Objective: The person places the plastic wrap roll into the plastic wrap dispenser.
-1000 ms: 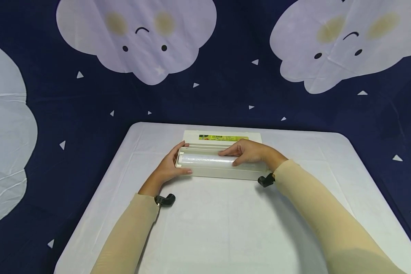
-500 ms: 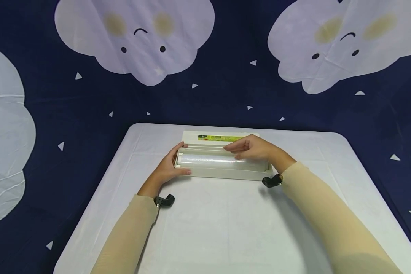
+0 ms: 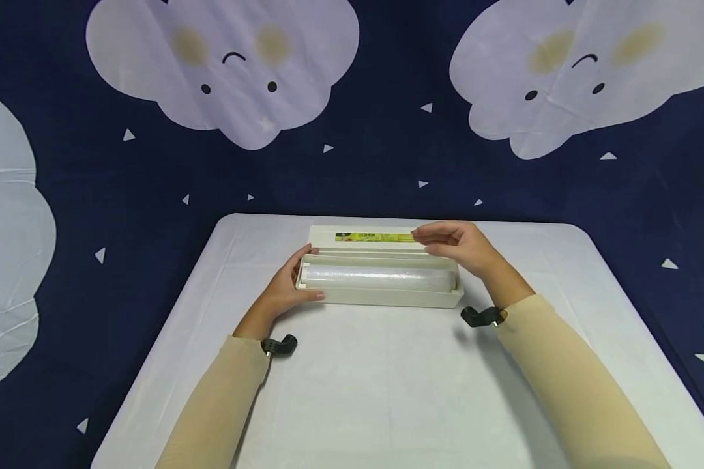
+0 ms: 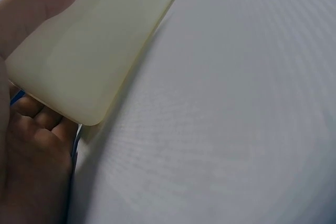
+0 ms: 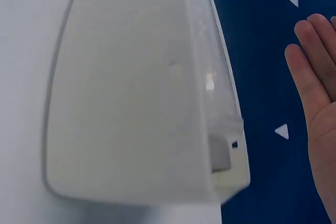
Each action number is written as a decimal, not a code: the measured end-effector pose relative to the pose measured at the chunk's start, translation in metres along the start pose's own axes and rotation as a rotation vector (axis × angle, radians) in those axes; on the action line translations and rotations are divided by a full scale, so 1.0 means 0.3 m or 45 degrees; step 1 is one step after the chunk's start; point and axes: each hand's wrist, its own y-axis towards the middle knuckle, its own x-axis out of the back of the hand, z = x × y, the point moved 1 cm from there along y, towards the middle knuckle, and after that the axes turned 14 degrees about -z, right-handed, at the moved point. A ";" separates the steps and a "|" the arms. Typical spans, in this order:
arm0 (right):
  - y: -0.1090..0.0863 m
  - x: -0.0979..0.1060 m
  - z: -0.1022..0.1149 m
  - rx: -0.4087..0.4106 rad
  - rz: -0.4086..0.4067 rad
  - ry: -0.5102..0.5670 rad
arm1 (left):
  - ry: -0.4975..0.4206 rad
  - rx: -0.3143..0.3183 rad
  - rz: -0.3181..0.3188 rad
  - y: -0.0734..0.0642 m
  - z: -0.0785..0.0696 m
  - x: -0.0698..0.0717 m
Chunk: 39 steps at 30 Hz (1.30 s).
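A cream plastic-wrap dispenser box (image 3: 381, 298) sits on the table toward its far side. Inside lies a clear, shiny roll of plastic wrap (image 3: 381, 278). Its lid (image 3: 324, 236) is folded back behind it and carries a yellow-green label. At the box's left end, my left hand (image 3: 281, 286) grips it, thumb on the front wall and fingers behind; the left wrist view shows that thumb on the pale wall (image 4: 94, 45). My right hand (image 3: 460, 246) holds nothing, its fingers extended over the lid's right part in the head view. In the right wrist view those fingers (image 5: 310, 80) are straight.
A white cloth covers the table (image 3: 381, 384), which has rounded far corners. Beyond it hangs a dark blue backdrop (image 3: 381, 166) printed with clouds and small white triangles. Black wrist cameras (image 3: 481, 317) are strapped to both wrists.
My right hand has lifted off the roll and moved right and back toward the lid, uncovering the roll. My left hand keeps its grip on the box's left end.
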 end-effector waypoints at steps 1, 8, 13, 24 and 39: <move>-0.009 0.006 0.000 0.007 -0.022 -0.004 | -0.001 -0.007 -0.004 0.004 0.016 0.002; -0.092 0.063 -0.030 -0.058 -0.164 -0.151 | 0.004 0.004 -0.005 0.019 0.055 -0.002; -0.146 0.084 -0.070 -0.093 -0.221 -0.247 | -0.007 0.042 -0.017 0.015 0.051 0.001; -0.234 0.077 -0.179 -0.106 -0.163 -0.229 | -0.028 0.036 -0.002 -0.019 -0.037 -0.004; -0.285 0.049 -0.212 -0.201 -0.195 -0.124 | -0.020 0.026 -0.005 -0.023 -0.039 -0.008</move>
